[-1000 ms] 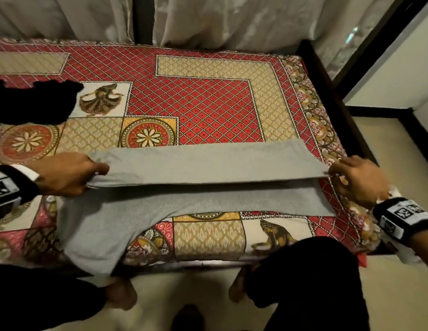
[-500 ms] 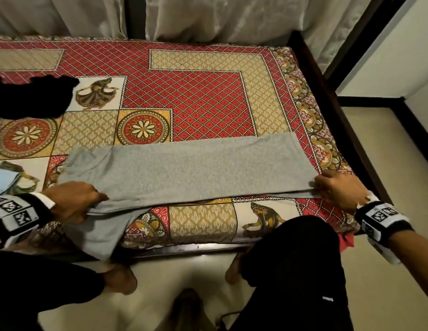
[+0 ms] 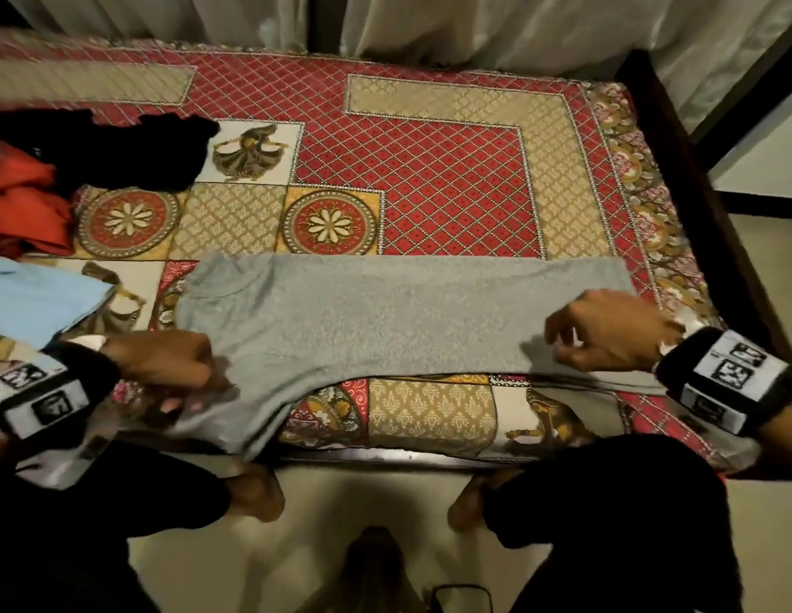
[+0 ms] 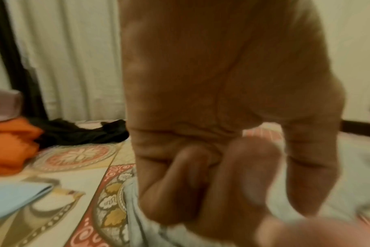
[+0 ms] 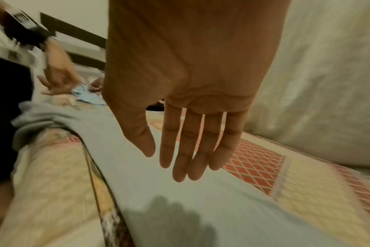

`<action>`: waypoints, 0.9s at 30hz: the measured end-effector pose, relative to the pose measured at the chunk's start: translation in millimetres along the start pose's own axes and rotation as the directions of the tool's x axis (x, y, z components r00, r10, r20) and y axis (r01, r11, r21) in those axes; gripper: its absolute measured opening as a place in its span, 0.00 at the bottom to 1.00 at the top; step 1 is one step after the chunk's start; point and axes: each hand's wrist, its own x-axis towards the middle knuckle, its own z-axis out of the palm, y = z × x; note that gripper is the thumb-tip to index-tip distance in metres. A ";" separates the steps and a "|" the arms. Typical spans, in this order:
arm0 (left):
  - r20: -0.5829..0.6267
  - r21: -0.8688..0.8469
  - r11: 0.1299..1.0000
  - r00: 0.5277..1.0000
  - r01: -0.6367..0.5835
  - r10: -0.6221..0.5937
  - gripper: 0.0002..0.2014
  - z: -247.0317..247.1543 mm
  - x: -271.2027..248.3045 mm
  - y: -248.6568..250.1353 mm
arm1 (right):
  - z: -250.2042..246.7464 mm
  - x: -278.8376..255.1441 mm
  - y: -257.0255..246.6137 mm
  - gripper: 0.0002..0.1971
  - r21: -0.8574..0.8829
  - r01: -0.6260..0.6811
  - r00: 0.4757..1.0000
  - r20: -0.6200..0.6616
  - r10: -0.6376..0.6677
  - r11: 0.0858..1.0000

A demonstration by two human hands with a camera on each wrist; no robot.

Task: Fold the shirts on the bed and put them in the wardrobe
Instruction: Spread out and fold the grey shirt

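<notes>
A grey shirt (image 3: 385, 320) lies folded lengthwise across the near part of the patterned bed (image 3: 429, 179), its collar end to the left and one sleeve hanging over the front edge. My left hand (image 3: 195, 387) grips that sleeve end; in the left wrist view the curled fingers (image 4: 201, 183) bunch grey cloth (image 4: 137, 217). My right hand (image 3: 562, 342) hovers just above the shirt's hem end. In the right wrist view its fingers (image 5: 180, 158) are straight, holding nothing, and their shadow falls on the shirt (image 5: 158, 192).
A black garment (image 3: 133, 148), an orange one (image 3: 22, 205) and a folded light blue shirt (image 3: 31, 298) lie at the bed's left. White curtains (image 3: 474, 24) hang behind. A dark bed frame (image 3: 695, 214) runs along the right, with floor beyond.
The lifted grey layer has come down toward the near edge and lies flat. My right hand has let go of the hem. My left hand has moved to the sleeve.
</notes>
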 end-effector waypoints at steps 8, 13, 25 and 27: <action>-0.469 -0.330 0.894 0.875 -0.302 0.122 0.21 -30.6 41.6 -33.6 | -2.8 118.6 -262.8 0.28 0.389 0.365 0.874 -0.455 -0.168 0.846; -0.659 0.097 0.994 0.751 0.040 0.034 0.36 -19.5 107.4 -94.1 | 72.1 119.3 -366.0 0.40 0.283 0.265 0.918 -0.367 -0.151 0.922; -0.670 0.260 0.950 0.677 -0.171 0.305 0.31 -26.6 171.3 -76.1 | 69.4 106.3 -419.2 0.51 0.278 0.288 0.923 -0.335 -0.188 0.917; -0.662 0.201 0.962 0.698 -0.184 0.272 0.33 -36.7 167.8 -74.6 | 69.1 97.5 -427.8 0.47 0.305 0.355 0.902 -0.360 -0.238 0.884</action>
